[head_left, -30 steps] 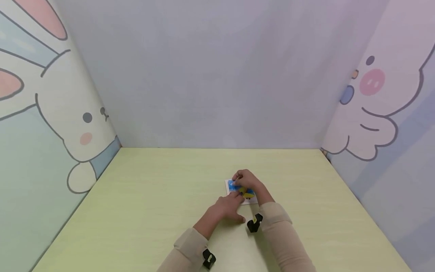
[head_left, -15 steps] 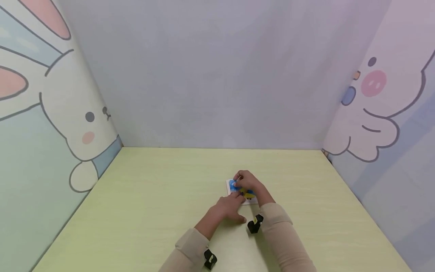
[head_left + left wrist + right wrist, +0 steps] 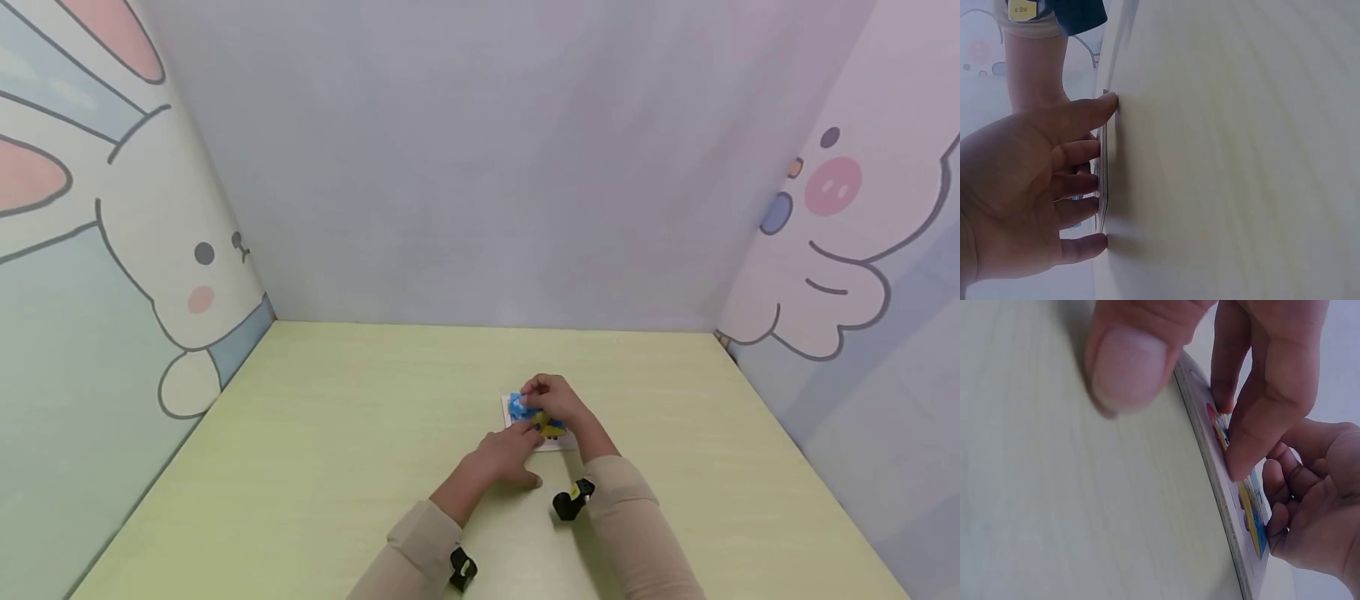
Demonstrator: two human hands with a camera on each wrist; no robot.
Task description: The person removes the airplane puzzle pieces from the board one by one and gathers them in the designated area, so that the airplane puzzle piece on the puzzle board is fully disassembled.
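A small jigsaw puzzle board (image 3: 506, 417) with a pale border and a blue and yellow picture lies flat on the table. My left hand (image 3: 502, 458) spreads over its near left side, straight fingertips pressing on the picture and thumb out to the side. My right hand (image 3: 558, 402) reaches over the far side, pinching a blue puzzle piece (image 3: 517, 407) that is lifted at the board's far left corner. In the right wrist view, the curled fingers of the right hand (image 3: 1322, 506) are at the blue part of the picture. Both hands hide much of the picture.
The pale yellow-green table (image 3: 337, 417) stretches around the board. A grey back wall (image 3: 480, 167) and side panels with a cartoon rabbit (image 3: 180, 283) and a cartoon pig (image 3: 832, 200) enclose it. Black wrist cameras (image 3: 573, 500) hang by the sleeves.
My right hand and forearm have shifted slightly right, and the blue piece has come up off the board's far left corner. My left hand stays pressed on the board. The head view tilts a little.
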